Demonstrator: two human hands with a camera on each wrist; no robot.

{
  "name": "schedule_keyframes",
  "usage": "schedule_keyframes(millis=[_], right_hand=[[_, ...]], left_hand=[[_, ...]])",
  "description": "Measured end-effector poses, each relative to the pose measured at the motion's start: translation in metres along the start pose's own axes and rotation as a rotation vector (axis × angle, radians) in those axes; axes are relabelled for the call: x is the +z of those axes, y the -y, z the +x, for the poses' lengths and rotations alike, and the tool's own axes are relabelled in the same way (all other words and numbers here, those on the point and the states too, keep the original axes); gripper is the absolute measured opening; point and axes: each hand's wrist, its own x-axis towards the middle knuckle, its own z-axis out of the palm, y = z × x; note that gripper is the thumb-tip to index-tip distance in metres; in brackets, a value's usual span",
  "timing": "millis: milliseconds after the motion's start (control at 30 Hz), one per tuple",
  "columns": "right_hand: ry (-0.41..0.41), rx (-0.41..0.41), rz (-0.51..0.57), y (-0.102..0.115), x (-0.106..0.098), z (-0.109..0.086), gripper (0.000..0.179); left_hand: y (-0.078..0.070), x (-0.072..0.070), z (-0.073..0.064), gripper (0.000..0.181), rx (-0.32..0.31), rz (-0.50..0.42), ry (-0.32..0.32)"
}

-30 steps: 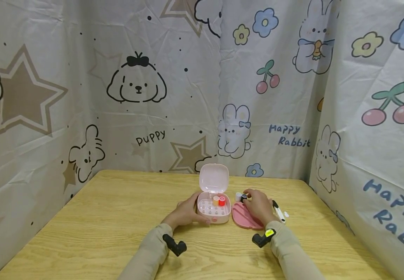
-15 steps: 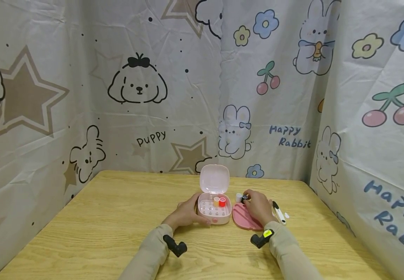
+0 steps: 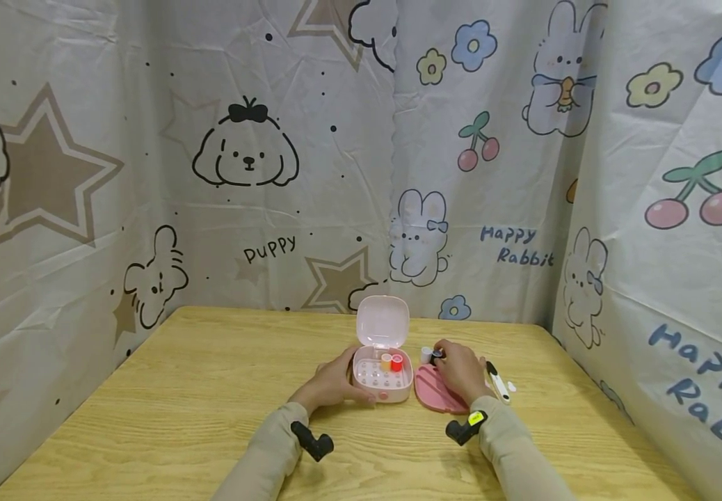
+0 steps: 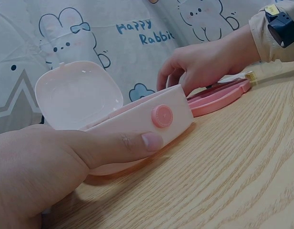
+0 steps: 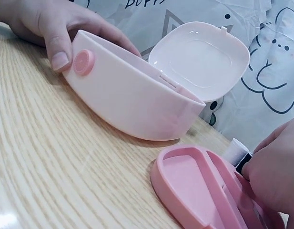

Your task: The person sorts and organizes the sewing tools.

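Note:
A pale pink sewing box stands with its lid raised. Inside, an orange thread spool and a red thread spool sit among rows of small pegs. My left hand grips the box's left side, its thumb lying along the front beside the round button. To the right, my right hand reaches over a pink compartment tray and pinches a black thread spool, mostly hidden by the fingers. Next to that spool stands a white thread spool.
Right of my right hand lies a slim white-and-black tool, its kind unclear, with a small white piece beside it. Printed cloth hangs behind and at both sides of the wooden table.
Almost nothing differs. My right wrist has shifted very slightly left, while its fingers stay at the black thread spool. The left hand keeps its hold on the box.

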Motion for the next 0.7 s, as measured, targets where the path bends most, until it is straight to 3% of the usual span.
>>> schedule_keyframes(millis=[233, 700], right_hand=[[0.017, -0.001, 0.001, -0.001, -0.0001, 0.0005, 0.025], [-0.059, -0.037, -0.026, -0.0016, -0.004, -0.0001, 0.023]], left_hand=[[-0.0001, -0.0002, -0.0003, 0.114, 0.012, 0.008, 0.004], [0.0019, 0.0, 0.0011, 0.112, 0.024, 0.028, -0.001]])
